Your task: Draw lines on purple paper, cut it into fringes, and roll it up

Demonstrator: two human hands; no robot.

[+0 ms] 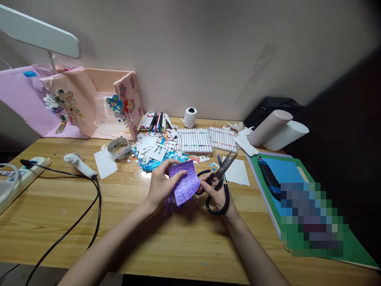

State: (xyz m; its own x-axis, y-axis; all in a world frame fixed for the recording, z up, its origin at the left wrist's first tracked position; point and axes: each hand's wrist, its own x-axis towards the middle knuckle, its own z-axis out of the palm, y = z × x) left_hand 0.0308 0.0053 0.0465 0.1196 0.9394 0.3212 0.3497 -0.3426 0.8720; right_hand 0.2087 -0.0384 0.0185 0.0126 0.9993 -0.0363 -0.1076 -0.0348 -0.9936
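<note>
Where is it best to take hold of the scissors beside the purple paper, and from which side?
Probably by the black handle loops, from the near side: they sit closer to the camera, while the blades point away.

Markers [195,140], scraps [146,147], tape [120,152], scissors [225,166] and a decorated box [86,95] at a wooden desk [178,250] suggest a home craft corner, a power strip [35,170] at one side.

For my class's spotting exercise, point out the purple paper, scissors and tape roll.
Purple paper [185,186], head view: middle of its wavy-lined face.
Scissors [226,164], head view: the blades.
Tape roll [120,153], head view: front of the ring.
</note>
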